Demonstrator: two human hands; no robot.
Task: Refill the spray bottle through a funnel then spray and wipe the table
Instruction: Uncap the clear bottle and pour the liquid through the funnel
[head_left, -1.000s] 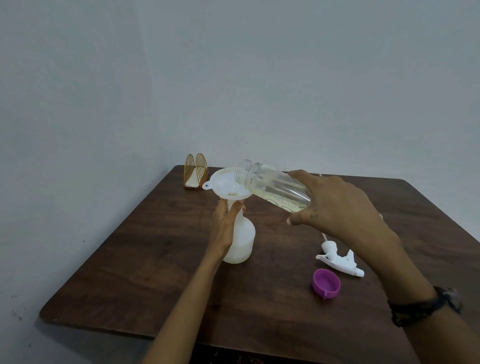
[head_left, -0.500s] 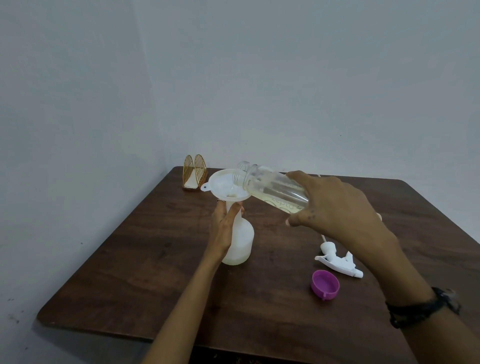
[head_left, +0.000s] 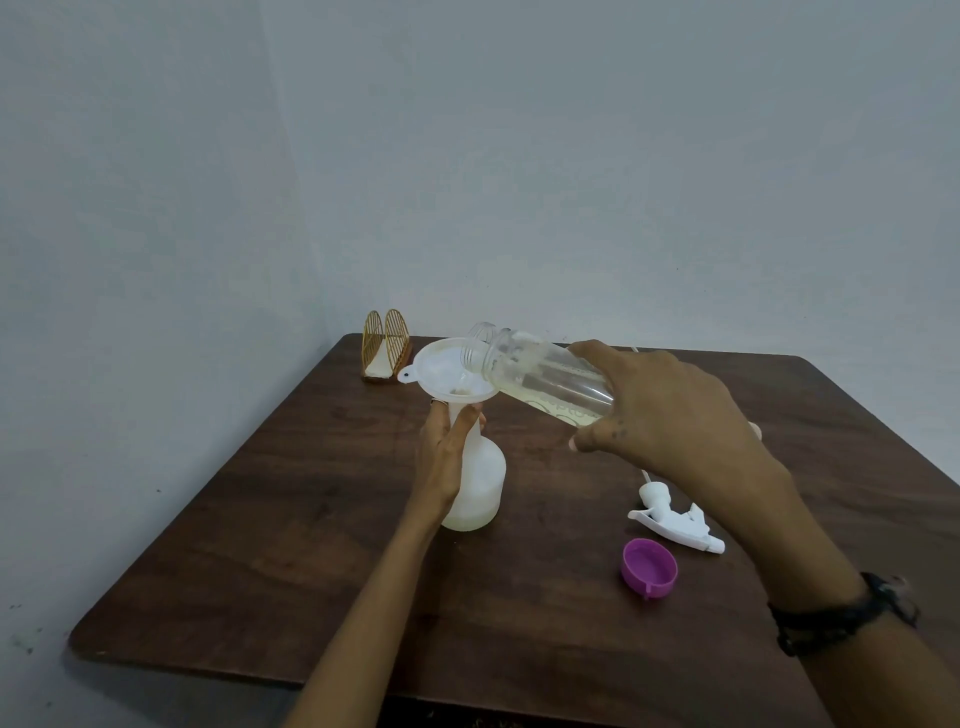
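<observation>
The place looked like a plain room in a home, though little fixed it firmly. A dark brown wooden table with rounded corners (head_left: 322, 545) stood pushed into a corner where two bare, pale grey painted walls (head_left: 571, 156) met, the left one faintly scuffed and speckled low down. At the table's far left corner sat a small golden wire napkin holder (head_left: 385, 347) with white paper in it, a household item. The light was dim and even. No machinery, shelving, signage or office gear showed anywhere around it.
</observation>
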